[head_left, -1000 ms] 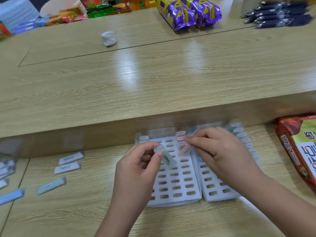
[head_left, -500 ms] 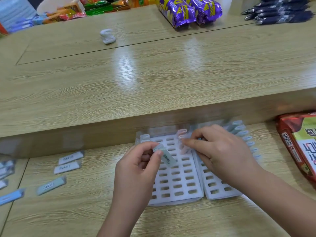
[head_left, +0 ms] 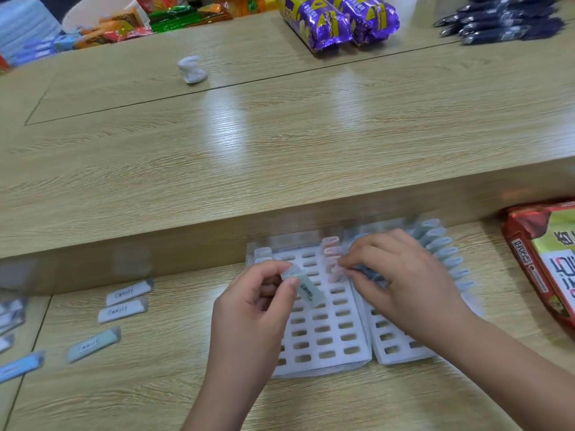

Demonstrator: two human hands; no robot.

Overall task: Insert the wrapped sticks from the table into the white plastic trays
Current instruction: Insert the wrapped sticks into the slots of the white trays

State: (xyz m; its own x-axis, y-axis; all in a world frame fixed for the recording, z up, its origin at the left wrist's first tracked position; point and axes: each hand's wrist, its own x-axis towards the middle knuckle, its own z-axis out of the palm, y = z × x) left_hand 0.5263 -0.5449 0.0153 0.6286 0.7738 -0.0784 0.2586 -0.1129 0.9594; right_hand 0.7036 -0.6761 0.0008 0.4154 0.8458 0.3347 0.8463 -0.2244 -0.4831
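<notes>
Wrapped stick [head_left: 308,292], pale green, dark printed label too blurred to read, pinched near its upper end between thumb and forefinger of left hand [head_left: 255,309]; tilted just above left tray [head_left: 323,340]. Right hand [head_left: 404,284] close by, fingers curled, tips pinching blue-grey stick [head_left: 368,275] where left tray meets right tray [head_left: 395,348]. Both trays white, slotted, side by side and touching on lower worktop [head_left: 140,393] of pale wood grain. Pink sticks [head_left: 331,253] upright in far slots of left tray; pale blue sticks [head_left: 441,253] in a row along outer edge of right tray. Loose sticks [head_left: 124,309] flat on worktop to the left, labels unreadable. Red packet [head_left: 544,275] at right edge, large white characters cut off. Behind, raised glossy wooden step [head_left: 280,150] carrying purple packets [head_left: 339,20] with yellow print, dark pens [head_left: 504,23] and crumpled white lump [head_left: 191,70].
</notes>
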